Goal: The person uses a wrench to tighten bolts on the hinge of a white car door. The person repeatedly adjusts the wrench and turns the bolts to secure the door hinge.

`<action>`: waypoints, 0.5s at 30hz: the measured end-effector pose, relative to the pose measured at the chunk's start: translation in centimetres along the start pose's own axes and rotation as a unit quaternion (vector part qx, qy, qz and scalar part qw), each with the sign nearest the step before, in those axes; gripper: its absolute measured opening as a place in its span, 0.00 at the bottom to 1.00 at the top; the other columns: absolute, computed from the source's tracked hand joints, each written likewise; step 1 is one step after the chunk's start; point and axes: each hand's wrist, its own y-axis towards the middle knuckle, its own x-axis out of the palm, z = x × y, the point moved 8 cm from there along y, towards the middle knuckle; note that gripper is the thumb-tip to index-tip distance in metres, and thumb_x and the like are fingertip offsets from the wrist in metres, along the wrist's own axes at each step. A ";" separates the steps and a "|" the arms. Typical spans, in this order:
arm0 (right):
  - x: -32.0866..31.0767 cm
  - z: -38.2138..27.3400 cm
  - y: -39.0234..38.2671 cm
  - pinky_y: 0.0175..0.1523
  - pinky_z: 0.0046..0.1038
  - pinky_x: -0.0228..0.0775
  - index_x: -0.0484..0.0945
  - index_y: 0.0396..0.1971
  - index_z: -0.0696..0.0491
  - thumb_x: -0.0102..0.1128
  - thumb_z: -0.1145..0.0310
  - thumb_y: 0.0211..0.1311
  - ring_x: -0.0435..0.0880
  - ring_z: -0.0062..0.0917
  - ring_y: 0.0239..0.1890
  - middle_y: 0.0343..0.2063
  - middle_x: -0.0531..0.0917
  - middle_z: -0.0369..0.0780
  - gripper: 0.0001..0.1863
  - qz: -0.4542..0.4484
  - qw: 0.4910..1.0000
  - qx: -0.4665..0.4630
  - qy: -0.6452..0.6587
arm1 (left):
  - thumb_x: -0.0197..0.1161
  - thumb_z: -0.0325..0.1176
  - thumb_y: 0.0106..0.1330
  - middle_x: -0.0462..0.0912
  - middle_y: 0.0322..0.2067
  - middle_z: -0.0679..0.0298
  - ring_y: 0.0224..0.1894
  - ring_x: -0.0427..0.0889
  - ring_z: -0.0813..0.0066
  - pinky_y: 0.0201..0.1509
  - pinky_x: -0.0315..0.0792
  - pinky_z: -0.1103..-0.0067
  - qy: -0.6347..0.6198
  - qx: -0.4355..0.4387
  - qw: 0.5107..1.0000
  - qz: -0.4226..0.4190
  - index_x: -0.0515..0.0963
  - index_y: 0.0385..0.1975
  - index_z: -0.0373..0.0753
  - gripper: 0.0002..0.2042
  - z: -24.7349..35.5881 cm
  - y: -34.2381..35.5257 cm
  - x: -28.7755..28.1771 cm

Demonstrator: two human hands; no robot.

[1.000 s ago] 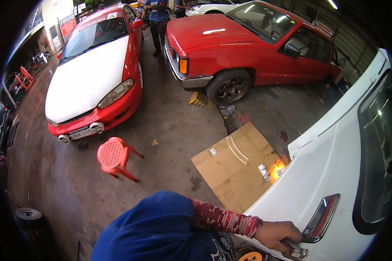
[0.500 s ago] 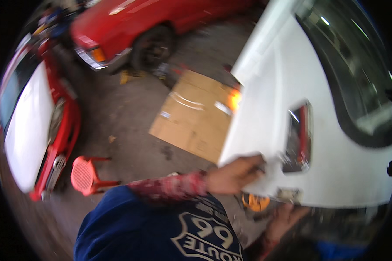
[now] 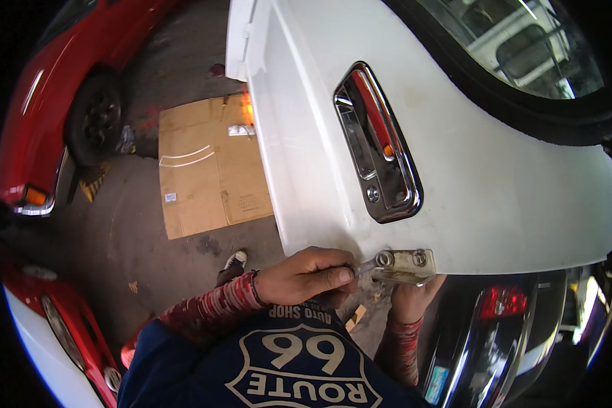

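Observation:
My left hand (image 3: 313,275) is closed around a wrench (image 3: 367,265), thumb on top. The wrench's ring end sits at a bolt (image 3: 384,258) on a worn metal bracket (image 3: 404,262). That bracket is fixed at the lower edge of a white vehicle panel (image 3: 306,170), and a second bolt (image 3: 419,256) shows at its right end. My right hand (image 3: 415,299) reaches up beneath the bracket and the panel's edge; its fingers are hidden there. A chrome-framed handle (image 3: 377,143) with a keyhole lies above the bracket on the panel.
At the right, a dark vehicle with a red tail light (image 3: 503,302) stands close beside my right arm. Flattened cardboard (image 3: 211,163) lies on the floor at left. A red car (image 3: 27,136) is beyond it, and another red vehicle (image 3: 54,319) is at lower left.
The view has swung right and closer to the panel. My left hand has come to the bracket, with the wrench now clearly seen at its bolt. My right hand has moved up under the panel edge.

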 end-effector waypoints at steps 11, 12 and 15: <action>1.5 -1.1 -1.0 0.59 0.29 0.65 0.73 0.54 0.62 0.51 0.76 0.67 0.76 0.27 0.53 0.51 0.78 0.42 0.17 -0.032 0.991 -0.001 -0.128 | 0.53 0.40 0.75 0.84 0.32 0.62 0.36 0.82 0.76 0.43 0.74 0.79 0.060 -0.057 0.995 -0.064 0.80 0.35 0.31 0.16 0.0 1.5 -1.7; 1.4 -0.4 -1.1 0.60 0.29 0.65 0.72 0.55 0.63 0.50 0.76 0.67 0.75 0.27 0.54 0.52 0.78 0.42 0.17 -0.010 0.995 0.035 -0.095 | 0.54 0.39 0.75 0.84 0.31 0.63 0.36 0.82 0.76 0.42 0.74 0.79 0.066 -0.082 0.993 -0.047 0.81 0.35 0.31 0.16 -0.1 1.6 -2.2; 1.8 -0.5 -0.6 0.61 0.29 0.64 0.71 0.55 0.63 0.51 0.75 0.67 0.74 0.27 0.55 0.53 0.77 0.42 0.18 -0.004 0.992 -0.001 -0.124 | 0.59 0.37 0.70 0.83 0.25 0.60 0.33 0.83 0.73 0.38 0.73 0.78 0.299 0.021 0.954 0.003 0.80 0.30 0.32 0.13 3.1 2.7 -4.4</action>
